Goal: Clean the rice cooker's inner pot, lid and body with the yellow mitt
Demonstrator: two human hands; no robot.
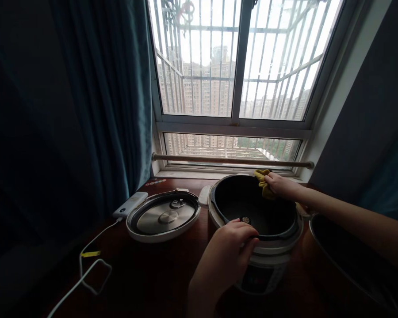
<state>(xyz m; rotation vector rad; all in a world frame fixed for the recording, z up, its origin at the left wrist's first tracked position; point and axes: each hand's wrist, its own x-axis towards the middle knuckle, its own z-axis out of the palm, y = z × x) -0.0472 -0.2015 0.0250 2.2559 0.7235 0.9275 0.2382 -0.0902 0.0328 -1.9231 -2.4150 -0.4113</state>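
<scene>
An electric pressure cooker [268,256] stands on the table without its lid, its dark inside showing and a small round disc [245,219] at the bottom. My right hand [281,185] is closed around a yellow cloth [267,187], which rests against the far right part of the rim. Nearer to me, my left hand [234,245] grips the front rim of the cooker, fingers bent over the edge. To the left lies the round lid [152,218], its metal underside facing up.
A white power bank [131,204] with a white cable [94,236] sits beyond the lid by the blue curtain [119,97]. At right stands a large dark pan [338,251] under my right forearm. A horizontal bar [228,159] crosses the window behind.
</scene>
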